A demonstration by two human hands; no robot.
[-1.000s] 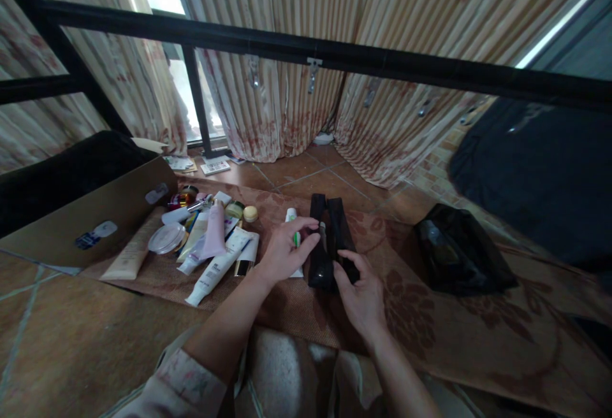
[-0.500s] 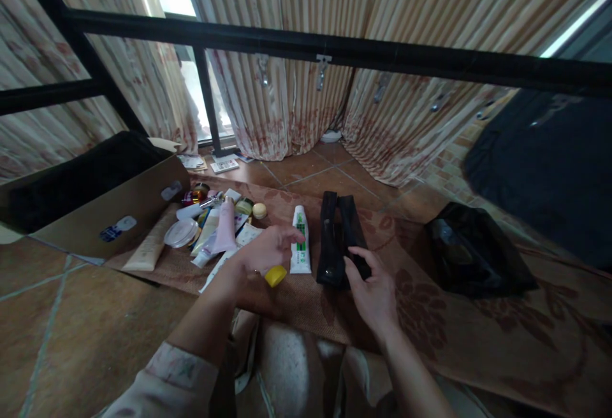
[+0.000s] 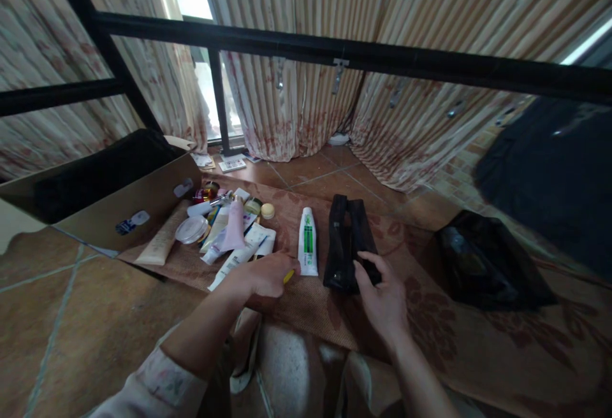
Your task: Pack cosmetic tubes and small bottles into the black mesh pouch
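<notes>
My left hand (image 3: 268,276) is low over the cloth, its fingers curled down round a small yellow object (image 3: 288,276), mostly covered, so its kind is hidden. Just right of the fingertips lies a white tube with green print (image 3: 308,246), cap end pointing away from me. A black zip pouch, partly see-through (image 3: 338,246), lies right of the tube with its long opening parted. My right hand (image 3: 385,294) grips the pouch's near right edge between thumb and fingers. Left of my left hand are a white tube (image 3: 239,259) and a pink tube (image 3: 234,227).
Several cosmetics, including a round clear-lidded jar (image 3: 191,230) and a beige tube (image 3: 162,239), crowd the left. Behind them stands a cardboard box (image 3: 138,211) holding something black. A black bag (image 3: 492,265) sits at the right. A dark metal bar (image 3: 306,48) crosses beyond the brown cloth.
My left hand has dropped from above the yellow object and its fingers now close over it. My right hand stays on the pouch. The whole view has shifted slightly.
</notes>
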